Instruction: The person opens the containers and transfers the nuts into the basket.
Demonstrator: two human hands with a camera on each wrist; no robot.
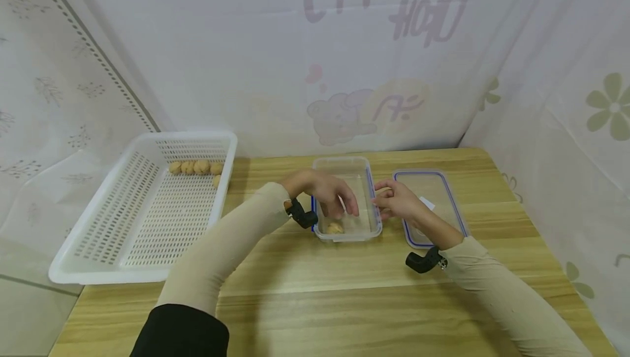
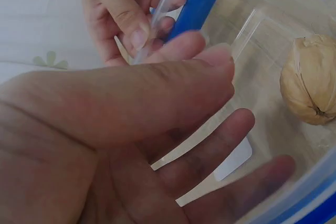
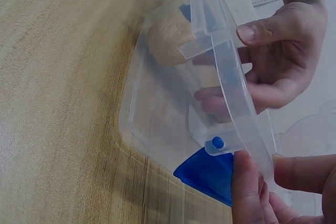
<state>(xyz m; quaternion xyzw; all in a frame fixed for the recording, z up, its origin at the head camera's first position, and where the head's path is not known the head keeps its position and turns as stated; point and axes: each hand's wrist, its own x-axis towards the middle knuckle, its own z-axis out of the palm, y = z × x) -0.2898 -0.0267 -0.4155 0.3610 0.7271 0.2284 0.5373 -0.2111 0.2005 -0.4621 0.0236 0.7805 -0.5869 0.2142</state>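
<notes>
A clear plastic food container (image 1: pixel 361 227) with blue clip latches stands on the table, a single walnut (image 1: pixel 335 228) lying at its near end. My left hand (image 1: pixel 334 192) reaches down into it with fingers spread and holding nothing; the left wrist view shows the walnut (image 2: pixel 313 80) a little beyond the fingertips. At the right wall, my right hand (image 1: pixel 401 202) pinches the container's rim between thumb and fingers, beside a blue latch (image 3: pixel 207 174) that hangs folded down.
A blue-edged clear lid (image 1: pixel 443 187) lies right of the container, partly under my right wrist. On the left stands a white perforated basket (image 1: pixel 113 276) with several walnuts (image 1: pixel 202 167) in its far right corner. Printed cloth hangs behind the wooden table (image 1: pixel 334 308).
</notes>
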